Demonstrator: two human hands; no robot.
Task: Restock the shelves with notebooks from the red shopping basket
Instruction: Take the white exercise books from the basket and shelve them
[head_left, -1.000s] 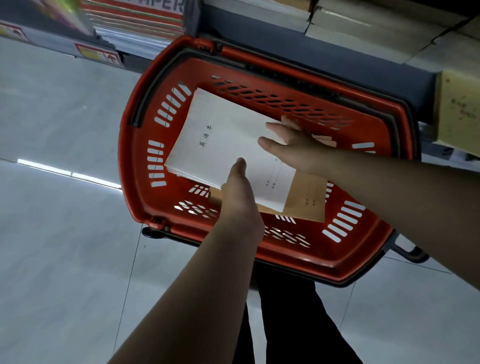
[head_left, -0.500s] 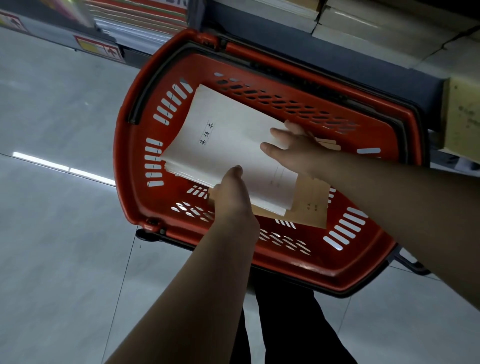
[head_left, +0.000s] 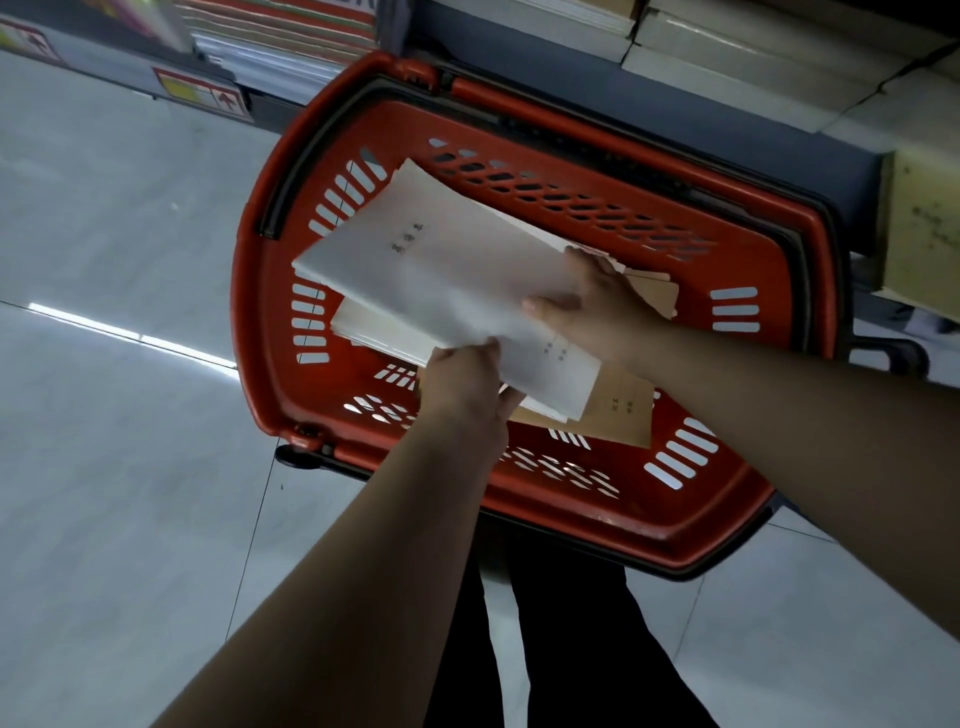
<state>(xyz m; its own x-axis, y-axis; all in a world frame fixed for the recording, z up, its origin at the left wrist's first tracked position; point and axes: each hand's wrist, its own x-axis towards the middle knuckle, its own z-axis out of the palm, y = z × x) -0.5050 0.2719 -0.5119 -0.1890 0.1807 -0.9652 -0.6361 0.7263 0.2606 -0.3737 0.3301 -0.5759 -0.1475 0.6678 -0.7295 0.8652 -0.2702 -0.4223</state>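
A person bends over a red plastic shopping basket (head_left: 524, 499) with slots in its walls. It sits on the pale tiled floor (head_left: 119, 467), right in front of the low shelf (head_left: 675, 57) full of stacked paper goods.

Both hands hold a thin stack of white paper notebooks (head_left: 441, 270) above the basket. The left hand (head_left: 462, 384) grips the near edge, fingers curled under it and thumb on top. The right hand (head_left: 597, 306) lies on the far end with its thumb across the cover. Its fingers look like they wrap the edge, but the picture is blurry there, so I am not sure.

The stack is tipped up and sagging a little. It could go wrong here. The notebooks are thin and slippery, so one might slide out and drop back in the basket, or fan open if the hands squeeze only the edges. The stack could also bump the red rim as it comes up.

Inside the basket there are more things. Some white notebooks (head_left: 363, 327) lie under the lifted stack. A brown paper notebook (head_left: 623, 410) lies flat on the bottom, and another brown one (head_left: 654, 291) peeks out past the right hand.
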